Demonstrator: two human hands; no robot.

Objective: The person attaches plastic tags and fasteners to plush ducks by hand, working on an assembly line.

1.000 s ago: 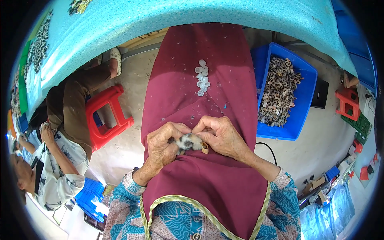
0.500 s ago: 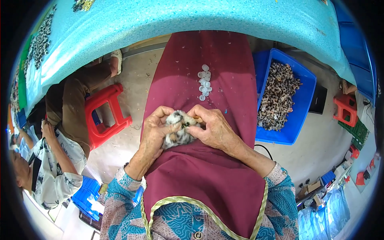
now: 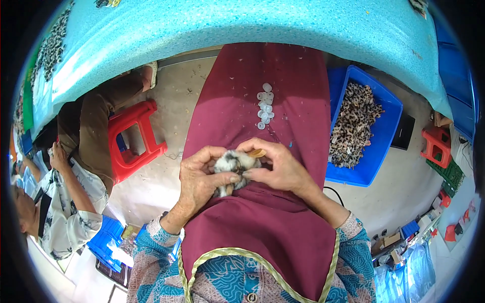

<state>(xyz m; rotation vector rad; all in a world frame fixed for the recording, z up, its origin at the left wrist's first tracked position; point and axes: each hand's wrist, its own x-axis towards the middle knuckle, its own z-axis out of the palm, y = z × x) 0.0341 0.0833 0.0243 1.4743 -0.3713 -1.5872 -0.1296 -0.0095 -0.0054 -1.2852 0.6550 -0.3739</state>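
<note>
A small piece of white, black and tan plush fur (image 3: 231, 162) is held over my lap between both hands. My left hand (image 3: 199, 174) is closed round its left side, the thumb lying across the top. From the right, my right hand (image 3: 278, 166) pinches the fur, with its thumb tip close to the left thumb. A flat tan piece (image 3: 256, 153) sticks out by my right fingers; its kind cannot be made out. Ahead of the hands, several small translucent white plastic caps (image 3: 265, 108) lie on my maroon apron (image 3: 212, 111).
On the right stands a blue bin (image 3: 389, 136) of spotted furry pieces (image 3: 353, 121). A turquoise-covered table (image 3: 252, 25) crosses the front. To the left are a red stool (image 3: 136, 139) and a seated co-worker (image 3: 76, 187). Another red stool (image 3: 437, 146) stands at far right.
The dark opening in the plush, visible between my thumbs before, is now covered. My thumbs have drawn closer together, and the tan piece shows more clearly. The view has shifted slightly.
</note>
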